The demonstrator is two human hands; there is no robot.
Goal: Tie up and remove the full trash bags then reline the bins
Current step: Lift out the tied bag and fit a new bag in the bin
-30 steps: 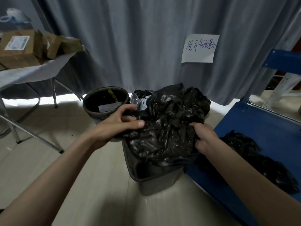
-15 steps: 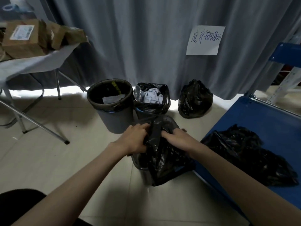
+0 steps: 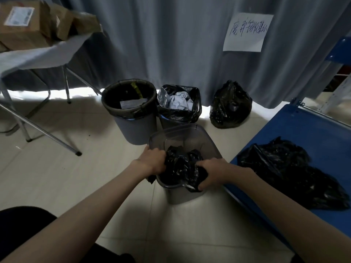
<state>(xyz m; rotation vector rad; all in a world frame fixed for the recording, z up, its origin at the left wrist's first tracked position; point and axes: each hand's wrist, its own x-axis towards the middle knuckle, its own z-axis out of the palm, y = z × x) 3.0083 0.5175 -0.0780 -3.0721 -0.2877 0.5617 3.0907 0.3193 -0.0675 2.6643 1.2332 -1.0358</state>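
Observation:
A grey rectangular bin stands on the floor in front of me. A crumpled black liner bag sits bunched inside its near half. My left hand grips the bag at the bin's left rim. My right hand grips the bag's edge over the bin's near right rim. Behind stand a round grey bin with a black liner and a small bin with a full black bag showing crumpled paper. A tied black bag rests by the curtain.
A blue cart deck on the right carries a heap of black bags. At left a folding table holds cardboard boxes, its metal legs reaching across the floor. A grey curtain with a paper sign hangs behind.
The liner has gone from held up and spread to pushed down into the bin. Both hands dropped to the rim, the right one shifting out to the near right edge.

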